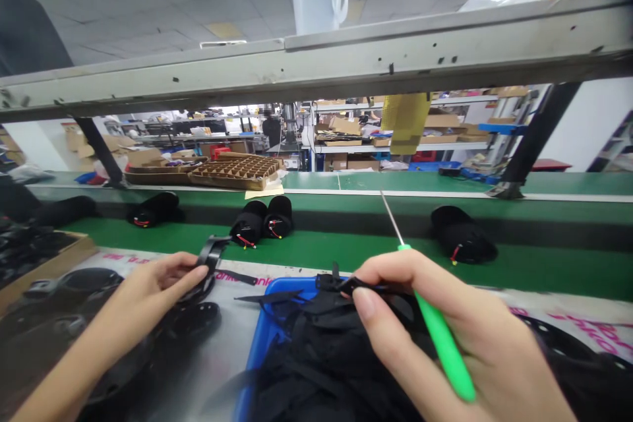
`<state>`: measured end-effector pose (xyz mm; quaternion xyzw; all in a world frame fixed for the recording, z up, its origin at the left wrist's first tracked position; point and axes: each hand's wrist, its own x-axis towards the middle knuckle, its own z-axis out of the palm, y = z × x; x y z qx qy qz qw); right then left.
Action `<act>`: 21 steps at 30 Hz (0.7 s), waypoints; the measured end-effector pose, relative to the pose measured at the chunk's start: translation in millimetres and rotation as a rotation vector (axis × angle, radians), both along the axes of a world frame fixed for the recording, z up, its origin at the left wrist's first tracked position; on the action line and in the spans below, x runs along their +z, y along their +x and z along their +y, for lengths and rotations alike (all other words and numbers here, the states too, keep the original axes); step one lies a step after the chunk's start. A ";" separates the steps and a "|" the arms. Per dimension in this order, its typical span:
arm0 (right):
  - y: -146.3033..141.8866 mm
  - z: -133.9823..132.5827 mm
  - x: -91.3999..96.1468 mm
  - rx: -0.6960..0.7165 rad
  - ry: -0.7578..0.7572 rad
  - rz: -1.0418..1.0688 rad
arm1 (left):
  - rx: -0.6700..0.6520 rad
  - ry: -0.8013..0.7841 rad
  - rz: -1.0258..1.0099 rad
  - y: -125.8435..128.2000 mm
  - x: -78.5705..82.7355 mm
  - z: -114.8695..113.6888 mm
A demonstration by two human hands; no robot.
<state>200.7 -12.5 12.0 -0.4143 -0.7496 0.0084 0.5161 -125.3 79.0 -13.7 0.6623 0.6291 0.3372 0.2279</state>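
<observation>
Here's the right hand (pixel 435 330), clenched around a green-handled steel pick (pixel 442 343), the thin shaft rising past the knuckles toward the far belt. Thumb and forefinger are pinching a black strap end (pixel 359 287) right over a blue plastic bin (pixel 270 300), and the hand covers so much of that strap that you can't follow where it runs. Over on the left, the left hand (pixel 163 283) reaches in from the lower corner, forearm low and angled across, fingers curled shut on a black plastic loop (pixel 210 257). The thumb? Can't make it out from here. The bin is heaped with black webbing (pixel 326 362), a dark tangle with no single piece easy to pick out, and its near side is cut off by the frame. Just left of the bin sit dark round moulded parts (pixel 195 320), partly hidden beneath the left forearm. Farther out, a green conveyor belt (pixel 346 254) carries black rolled bundles (pixel 250 224) trailing red and yellow wires. Beyond them, a cardboard compartment tray (pixel 235 171) sits on the far bench, and a grey metal rail (pixel 316 66) cuts across the top of the view.
</observation>
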 end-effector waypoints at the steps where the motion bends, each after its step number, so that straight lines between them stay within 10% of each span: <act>1: -0.9 0.5 -1.4 0.012 -0.009 0.001 | -0.046 -0.007 -0.157 10.2 8.4 -7.1; 12: -12.2 14.1 -4.8 0.101 -0.263 0.313 | -0.606 -0.222 -1.100 117.4 23.1 -26.4; 17: -9.6 24.7 -13.7 0.076 -0.085 0.249 | -0.264 -0.048 -0.870 113.7 24.1 -21.2; 21: -7.6 21.8 -17.9 -0.087 0.183 0.122 | -0.275 0.429 -0.207 66.9 -8.9 -15.9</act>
